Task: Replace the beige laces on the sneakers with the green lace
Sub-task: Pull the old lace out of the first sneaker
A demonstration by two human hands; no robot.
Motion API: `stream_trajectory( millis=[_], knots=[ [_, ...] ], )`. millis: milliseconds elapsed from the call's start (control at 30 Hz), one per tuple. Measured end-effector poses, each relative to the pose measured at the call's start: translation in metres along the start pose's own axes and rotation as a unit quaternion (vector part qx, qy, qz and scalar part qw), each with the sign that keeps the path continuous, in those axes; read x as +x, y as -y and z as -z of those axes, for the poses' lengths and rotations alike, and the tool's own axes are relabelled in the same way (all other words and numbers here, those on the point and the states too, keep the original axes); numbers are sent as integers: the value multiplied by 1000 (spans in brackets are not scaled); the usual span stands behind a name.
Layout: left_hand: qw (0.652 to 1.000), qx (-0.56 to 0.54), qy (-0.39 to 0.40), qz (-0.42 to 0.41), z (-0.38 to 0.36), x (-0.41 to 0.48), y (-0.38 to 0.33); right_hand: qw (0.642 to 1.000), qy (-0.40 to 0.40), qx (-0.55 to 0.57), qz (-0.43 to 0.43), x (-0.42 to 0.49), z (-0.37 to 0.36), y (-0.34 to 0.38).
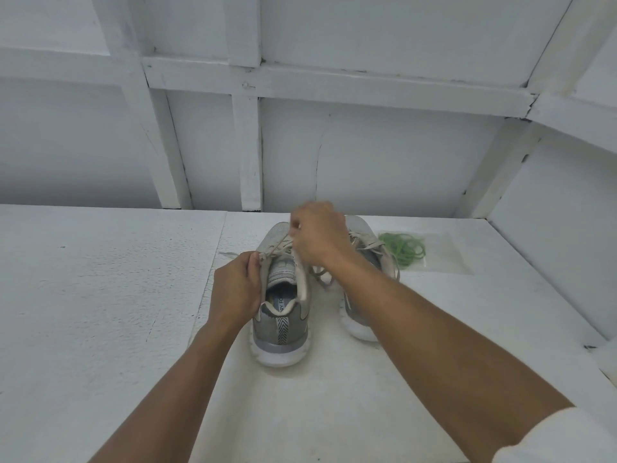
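Left hand [235, 289] grips shoe [282, 325] side, holds it steady. Right hand [319, 233] pinches beige lace [278, 248]. Best pull slow, one hole each time. Green lace [404, 248] lies nearby.

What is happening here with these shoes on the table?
A person is working on the beige lace of the left sneaker. The left hand grips this shoe's side near the eyelets, and the right hand pinches the lace over its front part. The right sneaker stands beside it, also laced in beige. The green lace lies coiled in a clear bag on the white table, untouched.
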State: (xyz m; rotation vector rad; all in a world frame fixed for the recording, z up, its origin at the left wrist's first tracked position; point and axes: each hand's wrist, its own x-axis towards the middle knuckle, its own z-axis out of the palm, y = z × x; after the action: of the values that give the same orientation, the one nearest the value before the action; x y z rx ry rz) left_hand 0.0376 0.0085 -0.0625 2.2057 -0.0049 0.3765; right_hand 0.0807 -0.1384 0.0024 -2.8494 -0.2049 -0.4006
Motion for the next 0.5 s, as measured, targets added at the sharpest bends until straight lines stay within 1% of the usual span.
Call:
stream_trajectory(
  millis=[67, 167, 267, 333, 400, 500],
  knots=[
    [1000, 1, -1, 2, 0, 0, 0, 998, -38, -10, -39, 7, 14, -12],
    [1000, 0, -1, 3, -1, 0, 0, 997, -35, -4, -68, 12, 19, -17],
    [1000, 2, -5, 3, -1, 0, 1, 999, -2, 25, -27, 6, 12, -5],
    [1000, 0, -5, 3, -1, 0, 1, 998, 45, 35, 16, 0, 3, 6],
    [1000, 1, -4, 0, -1, 0, 2, 995, 82, 13, 48, -7, -9, 16],
    [1000, 4, -3, -4, 0, 0, 2, 995, 68, -33, 68, -17, -23, 23]
  ],
)
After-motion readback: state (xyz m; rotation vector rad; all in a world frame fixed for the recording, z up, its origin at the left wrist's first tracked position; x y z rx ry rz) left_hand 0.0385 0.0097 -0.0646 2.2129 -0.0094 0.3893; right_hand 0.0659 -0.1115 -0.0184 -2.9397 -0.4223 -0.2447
